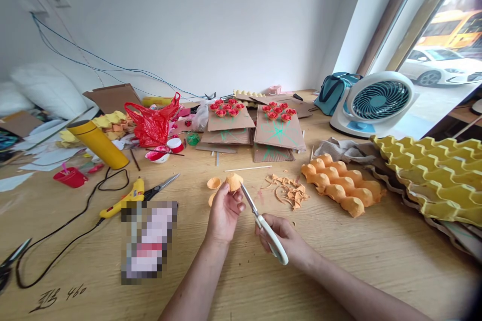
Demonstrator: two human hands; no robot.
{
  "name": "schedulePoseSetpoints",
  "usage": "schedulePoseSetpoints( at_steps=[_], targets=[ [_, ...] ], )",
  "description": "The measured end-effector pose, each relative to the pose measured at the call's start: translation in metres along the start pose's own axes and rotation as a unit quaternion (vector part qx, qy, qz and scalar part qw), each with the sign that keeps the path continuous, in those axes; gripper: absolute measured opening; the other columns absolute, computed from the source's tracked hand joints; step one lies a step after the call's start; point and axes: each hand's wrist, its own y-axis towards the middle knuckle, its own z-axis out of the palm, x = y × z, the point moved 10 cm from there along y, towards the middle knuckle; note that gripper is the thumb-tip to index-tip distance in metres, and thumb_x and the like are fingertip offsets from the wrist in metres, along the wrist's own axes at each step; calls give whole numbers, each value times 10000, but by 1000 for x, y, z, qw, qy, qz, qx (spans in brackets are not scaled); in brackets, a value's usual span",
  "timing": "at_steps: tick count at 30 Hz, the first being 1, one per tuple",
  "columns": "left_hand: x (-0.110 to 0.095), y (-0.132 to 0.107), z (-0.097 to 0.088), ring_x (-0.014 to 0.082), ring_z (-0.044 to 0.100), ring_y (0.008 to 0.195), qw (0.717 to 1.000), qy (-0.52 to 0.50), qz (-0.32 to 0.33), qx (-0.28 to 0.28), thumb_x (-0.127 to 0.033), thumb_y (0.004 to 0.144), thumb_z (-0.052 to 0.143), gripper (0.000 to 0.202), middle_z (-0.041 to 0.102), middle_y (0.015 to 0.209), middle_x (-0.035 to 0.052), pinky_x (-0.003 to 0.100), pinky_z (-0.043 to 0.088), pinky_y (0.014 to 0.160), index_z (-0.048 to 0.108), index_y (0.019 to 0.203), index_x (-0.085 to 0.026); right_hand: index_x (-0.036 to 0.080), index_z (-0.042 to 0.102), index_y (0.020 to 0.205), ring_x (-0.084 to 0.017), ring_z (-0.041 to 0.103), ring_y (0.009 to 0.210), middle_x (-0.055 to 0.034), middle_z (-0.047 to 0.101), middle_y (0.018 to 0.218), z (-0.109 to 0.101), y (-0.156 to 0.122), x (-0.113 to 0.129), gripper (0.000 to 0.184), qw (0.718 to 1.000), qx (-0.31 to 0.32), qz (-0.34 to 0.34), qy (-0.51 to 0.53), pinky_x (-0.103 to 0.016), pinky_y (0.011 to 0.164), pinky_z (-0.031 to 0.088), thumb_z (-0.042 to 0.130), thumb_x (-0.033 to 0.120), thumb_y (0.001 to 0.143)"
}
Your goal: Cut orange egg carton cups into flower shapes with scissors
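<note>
Pinched between the fingers of my left hand [225, 211] is an orange egg carton cup [234, 181]. My right hand [280, 235] grips white-handled scissors [271, 238], whose blades reach up to the right edge of that cup. Two more cut cups [214, 183] lie on the table just left of my left hand, one partly hidden by it. A heap of orange trimmings [289, 193] sits beyond my right hand. Farther right rests an uncut piece of orange egg carton [341, 180].
Yellow egg trays [433, 175] are stacked at right, before a white fan [376, 105]. Red paper flowers [278, 110] stand on cardboard [280, 135] at the back. At left lie a yellow glue gun [126, 200] with its cord, black scissors [160, 188] and a yellow bottle [100, 145].
</note>
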Motion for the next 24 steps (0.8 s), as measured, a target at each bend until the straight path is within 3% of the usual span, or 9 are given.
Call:
schedulePoseSetpoints(
  at_steps=[5, 10, 16, 19, 24],
  targets=[
    [7, 2, -1, 36, 489, 579, 998, -44, -41, 3, -209, 633, 871, 303, 559, 732, -45, 119, 374, 424, 641, 821, -148, 192, 518, 721, -111, 393, 582, 33, 470, 631, -13, -1, 17, 384, 979, -51, -67, -184, -250, 554, 319, 563, 510, 932],
    [8, -1, 2, 21, 447, 549, 994, -88, -66, 16, -175, 558, 916, 369, 533, 697, -50, 100, 365, 427, 641, 803, -153, 214, 419, 708, -145, 416, 650, 27, 475, 651, -14, -5, 43, 271, 900, -51, -197, -386, -336, 782, 380, 499, 299, 952],
    [-1, -13, 19, 36, 416, 530, 992, -37, -38, 118, -251, 571, 926, 362, 533, 654, -37, 126, 352, 432, 684, 826, -164, 219, 452, 817, -147, 453, 649, 16, 547, 734, -17, -16, 65, 136, 821, -64, -297, -483, -401, 916, 352, 520, 270, 924],
    [-7, -16, 24, 44, 404, 526, 990, 9, -16, 143, -292, 564, 929, 378, 522, 631, -38, 138, 332, 432, 695, 835, -173, 223, 442, 816, -153, 467, 659, 12, 551, 745, -19, -18, 68, 143, 812, -67, -308, -491, -412, 949, 341, 517, 274, 928],
    [-17, -15, 24, 59, 417, 544, 989, 66, 22, 132, -335, 592, 912, 357, 539, 664, -34, 169, 336, 456, 661, 803, -194, 227, 435, 808, -157, 475, 662, 15, 544, 738, -20, -15, 66, 148, 819, -64, -291, -491, -420, 969, 327, 491, 256, 941]
  ],
)
